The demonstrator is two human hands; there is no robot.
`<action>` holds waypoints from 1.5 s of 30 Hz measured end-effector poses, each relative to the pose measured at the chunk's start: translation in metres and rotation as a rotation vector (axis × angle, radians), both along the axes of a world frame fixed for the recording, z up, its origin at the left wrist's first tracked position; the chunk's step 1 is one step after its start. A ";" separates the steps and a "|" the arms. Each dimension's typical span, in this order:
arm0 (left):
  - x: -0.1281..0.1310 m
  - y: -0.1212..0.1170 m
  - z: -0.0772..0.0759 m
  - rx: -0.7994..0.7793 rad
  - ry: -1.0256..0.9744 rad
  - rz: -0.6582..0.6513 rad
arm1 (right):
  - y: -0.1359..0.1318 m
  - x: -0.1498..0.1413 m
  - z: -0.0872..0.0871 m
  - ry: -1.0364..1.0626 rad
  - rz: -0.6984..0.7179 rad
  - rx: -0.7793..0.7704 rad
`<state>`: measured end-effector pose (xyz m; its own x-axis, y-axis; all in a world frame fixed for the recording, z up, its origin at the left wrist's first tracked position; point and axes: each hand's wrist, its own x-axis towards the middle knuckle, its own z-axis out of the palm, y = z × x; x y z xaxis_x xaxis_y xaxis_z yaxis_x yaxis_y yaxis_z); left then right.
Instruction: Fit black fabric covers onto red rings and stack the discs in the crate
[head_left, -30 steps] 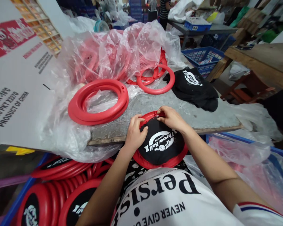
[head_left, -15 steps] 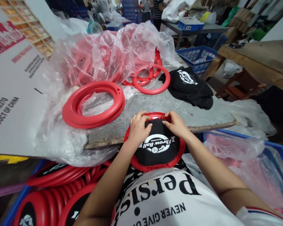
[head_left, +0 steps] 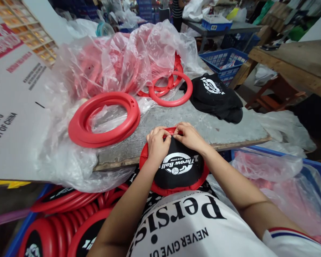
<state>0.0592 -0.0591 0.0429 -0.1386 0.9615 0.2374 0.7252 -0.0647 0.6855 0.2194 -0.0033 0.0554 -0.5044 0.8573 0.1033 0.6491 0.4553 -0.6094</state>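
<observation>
A red plastic ring (head_left: 149, 180) with a black printed cloth (head_left: 180, 167) stretched over it leans against the table's near edge, in front of my chest. My left hand (head_left: 157, 144) and my right hand (head_left: 189, 136) meet at the ring's far rim. Both pinch the cloth's edge there, fingertips nearly touching. Bare red rings (head_left: 104, 119) lie stacked on the table to the left. A pile of black cloths (head_left: 216, 98) sits at the right of the table.
More red rings (head_left: 171, 94) spill from a clear plastic bag (head_left: 123, 60) at the back. A blue crate (head_left: 18, 237) at lower left holds several finished discs (head_left: 85, 232). A white printed carton (head_left: 13, 103) stands left. Another blue crate (head_left: 314, 169) with plastic bags sits right.
My hands have drawn together at the top of the ring, from apart on its rim to nearly touching. The ring has stayed against the table edge.
</observation>
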 end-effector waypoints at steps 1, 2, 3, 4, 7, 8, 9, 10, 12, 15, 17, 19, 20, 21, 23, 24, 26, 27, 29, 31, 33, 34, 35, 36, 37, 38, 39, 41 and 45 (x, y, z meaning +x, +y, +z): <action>0.001 0.001 -0.001 0.003 -0.001 0.007 | 0.000 0.000 -0.001 0.007 -0.010 0.001; 0.001 0.001 -0.001 0.005 -0.002 0.013 | -0.001 0.000 -0.001 0.015 -0.020 0.001; 0.001 0.001 -0.002 0.006 -0.002 0.018 | -0.002 0.001 -0.001 0.022 -0.030 -0.001; 0.002 0.002 -0.002 0.005 -0.003 0.023 | -0.002 0.001 -0.001 0.028 -0.042 -0.003; 0.002 0.002 -0.002 -0.001 -0.005 0.028 | -0.004 0.001 -0.001 0.032 -0.068 -0.010; 0.002 0.002 -0.002 -0.004 -0.005 0.029 | -0.004 0.000 -0.001 0.030 -0.074 -0.012; 0.002 0.002 -0.001 -0.007 -0.005 0.030 | -0.004 0.000 -0.001 0.029 -0.081 -0.014; 0.002 0.002 -0.001 -0.010 -0.004 0.032 | -0.004 0.000 -0.001 0.029 -0.086 -0.014; 0.002 0.002 -0.001 -0.016 0.001 0.042 | -0.004 -0.001 -0.002 0.032 -0.094 -0.013; 0.003 0.002 0.000 -0.022 0.002 0.060 | -0.003 0.000 -0.004 0.040 -0.096 -0.004; 0.004 0.003 0.000 -0.028 0.002 0.064 | -0.003 0.000 -0.006 0.043 -0.095 0.001; 0.005 0.004 0.001 -0.041 0.004 0.068 | -0.003 -0.001 -0.007 0.039 -0.104 0.000; 0.005 0.005 0.001 -0.053 0.008 0.071 | -0.002 -0.002 -0.008 0.034 -0.114 -0.001; 0.006 0.006 0.001 -0.066 0.015 0.073 | -0.002 -0.003 -0.008 0.026 -0.127 -0.003; 0.007 0.009 0.001 -0.094 0.038 0.077 | -0.001 -0.006 -0.009 0.000 -0.157 -0.007; 0.007 0.011 0.001 -0.104 0.054 0.079 | 0.000 -0.007 -0.009 -0.015 -0.171 -0.009; 0.007 0.012 0.000 -0.112 0.074 0.078 | 0.001 -0.007 -0.008 -0.044 -0.180 -0.016; 0.006 0.011 0.000 -0.104 0.070 0.067 | 0.001 -0.007 -0.008 -0.050 -0.173 -0.023; 0.002 0.006 -0.002 -0.055 0.037 0.018 | 0.000 -0.003 -0.006 -0.039 -0.141 -0.041; -0.003 -0.004 -0.007 0.029 0.018 -0.033 | -0.002 0.004 -0.004 -0.014 -0.104 -0.043; -0.009 -0.016 -0.013 0.097 0.042 -0.038 | -0.005 0.012 -0.003 0.002 -0.096 -0.023; -0.012 -0.022 -0.017 0.113 0.055 -0.022 | -0.007 0.017 -0.004 0.005 -0.105 -0.016; -0.014 -0.027 -0.020 0.119 0.059 -0.004 | -0.008 0.021 -0.004 0.010 -0.121 -0.012; -0.016 -0.030 -0.023 0.117 0.053 0.009 | -0.009 0.025 -0.005 0.018 -0.142 -0.009; -0.017 -0.031 -0.024 0.114 0.041 0.011 | -0.010 0.028 -0.005 0.027 -0.162 -0.005; -0.017 -0.031 -0.024 0.112 0.032 0.001 | -0.011 0.030 -0.006 0.036 -0.180 0.005; -0.017 -0.029 -0.022 0.113 0.029 -0.020 | -0.011 0.032 -0.006 0.044 -0.196 0.022; -0.017 -0.022 -0.016 0.121 0.039 -0.066 | -0.010 0.035 -0.006 0.066 -0.221 0.058; -0.014 -0.010 -0.001 0.109 0.049 -0.094 | -0.012 0.039 -0.011 0.110 -0.247 0.053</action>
<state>0.0455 -0.0689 0.0419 -0.0354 0.9379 0.3452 0.7448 -0.2056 0.6349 0.2585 -0.0152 0.0448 -0.2638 0.9450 0.1935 0.6760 0.3242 -0.6617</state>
